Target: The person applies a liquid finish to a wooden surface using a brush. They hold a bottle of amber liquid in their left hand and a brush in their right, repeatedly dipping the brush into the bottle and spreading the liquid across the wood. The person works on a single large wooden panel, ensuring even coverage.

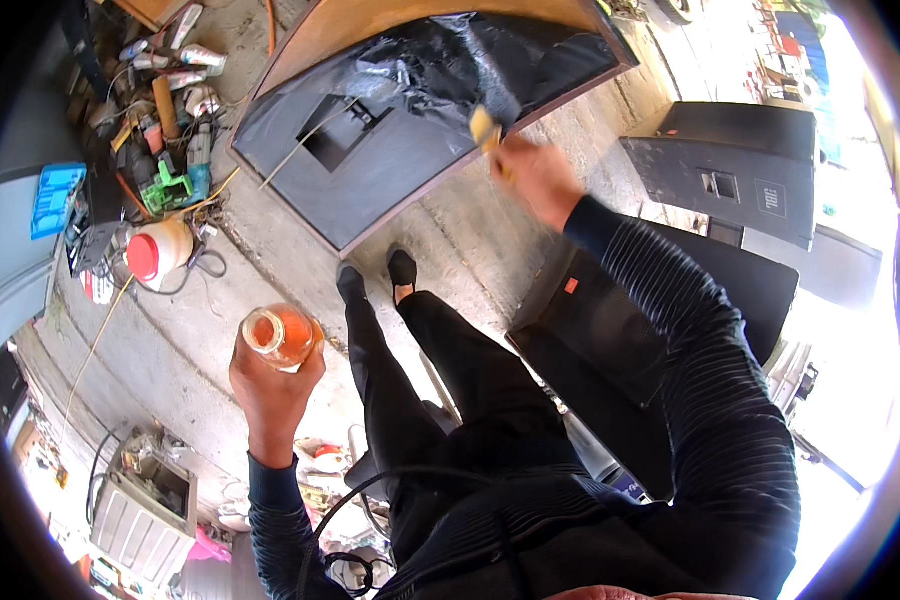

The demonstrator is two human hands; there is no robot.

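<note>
My left hand (pixel 274 401) is wrapped around a lidless glass jar (pixel 289 345) of orange liquid, its mouth tilted toward me. Farther ahead, my right hand (pixel 540 180) grips a brush (pixel 487 133) with a yellowish handle. Motion blurs this hand, and I cannot tell whether the bristles touch anything. Below the brush lies a large wooden cabinet with a black panel (pixel 397 169) facing up. Glossy, wrinkled black material (pixel 450 75) covers its far right part. A rectangular cutout (pixel 337 135) opens in the panel, and a pale cable (pixel 300 154) runs out of it.
Black loudspeaker cabinets (pixel 742 180) stand on the right, one close beside my legs (pixel 465 352). Power tools (pixel 169 184), bottles (pixel 202 56) and cables crowd the left floor. Nearby are a red-lidded white tub (pixel 161 251) and, lower left, a metal casing (pixel 146 502).
</note>
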